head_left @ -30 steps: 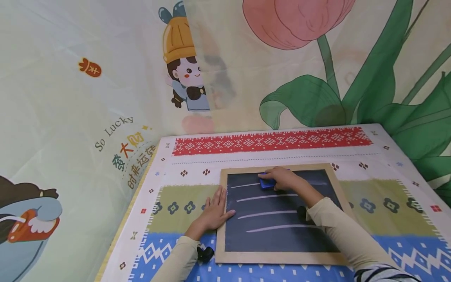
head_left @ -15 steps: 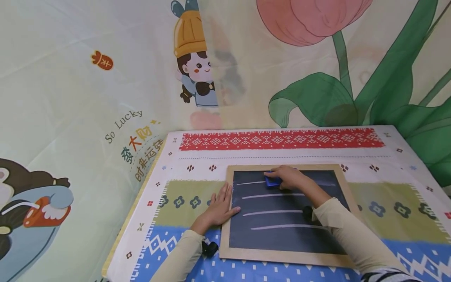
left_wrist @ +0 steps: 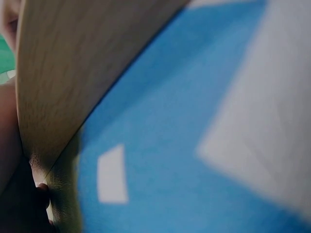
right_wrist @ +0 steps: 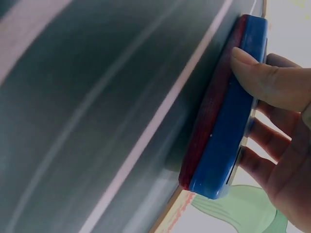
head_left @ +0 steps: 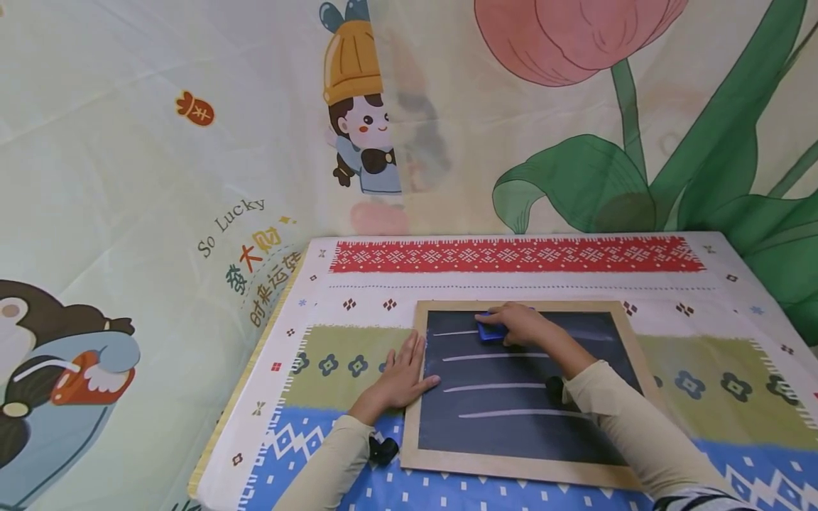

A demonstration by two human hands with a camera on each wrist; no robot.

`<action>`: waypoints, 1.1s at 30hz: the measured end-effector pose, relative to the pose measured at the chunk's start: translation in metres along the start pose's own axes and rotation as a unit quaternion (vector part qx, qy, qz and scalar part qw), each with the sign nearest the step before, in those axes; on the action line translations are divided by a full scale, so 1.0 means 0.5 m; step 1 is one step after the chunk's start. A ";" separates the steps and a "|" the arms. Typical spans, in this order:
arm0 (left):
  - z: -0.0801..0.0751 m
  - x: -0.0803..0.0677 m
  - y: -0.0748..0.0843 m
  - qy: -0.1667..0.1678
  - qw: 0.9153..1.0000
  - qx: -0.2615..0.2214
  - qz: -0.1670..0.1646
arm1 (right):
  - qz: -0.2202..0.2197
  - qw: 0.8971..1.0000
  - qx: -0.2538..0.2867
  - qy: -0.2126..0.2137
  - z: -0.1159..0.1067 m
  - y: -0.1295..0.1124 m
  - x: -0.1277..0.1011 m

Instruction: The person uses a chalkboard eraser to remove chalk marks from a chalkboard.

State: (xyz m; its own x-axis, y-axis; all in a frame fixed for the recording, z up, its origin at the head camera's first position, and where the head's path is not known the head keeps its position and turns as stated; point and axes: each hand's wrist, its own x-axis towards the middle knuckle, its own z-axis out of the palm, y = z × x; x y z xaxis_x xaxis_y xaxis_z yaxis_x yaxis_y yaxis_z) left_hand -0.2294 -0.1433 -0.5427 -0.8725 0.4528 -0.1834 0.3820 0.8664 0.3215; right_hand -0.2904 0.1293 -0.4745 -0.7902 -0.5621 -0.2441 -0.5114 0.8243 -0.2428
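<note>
While the right hand [head_left: 520,325] is gripping a blue eraser [head_left: 491,331] between thumb and curled fingers [right_wrist: 272,82], its red felt face is pressing against the top chalk line on the chalkboard [head_left: 511,419]. That wood-framed chalkboard is lying flat on the patterned cloth [head_left: 511,284] covering the bench, with four white lines showing across its dark surface. Beside it, the left hand [head_left: 399,380] is resting with straight fingers spread, touching the frame's left edge.

Left hand [head_left: 399,380] flat, fingers straight; right hand [head_left: 520,325] in curled grip.
</note>
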 end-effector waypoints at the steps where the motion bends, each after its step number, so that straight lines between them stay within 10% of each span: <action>1: 0.000 0.000 0.000 0.000 1.000 -0.001 0.000 | -0.001 1.000 -0.001 0.000 0.000 -0.002 0.002; 33: 0.005 -0.001 -0.004 -0.003 1.000 -0.013 0.005 | -0.040 0.998 -0.034 0.018 0.011 -0.091 0.065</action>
State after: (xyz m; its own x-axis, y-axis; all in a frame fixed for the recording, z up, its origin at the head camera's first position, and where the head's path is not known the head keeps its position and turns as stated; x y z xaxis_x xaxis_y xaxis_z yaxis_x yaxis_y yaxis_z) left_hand -0.2289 -0.1450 -0.5457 -0.8671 0.4627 -0.1847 0.3829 0.8562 0.3468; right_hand -0.2907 0.0731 -0.4763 -0.7570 -0.6245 -0.1922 -0.5943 0.7803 -0.1946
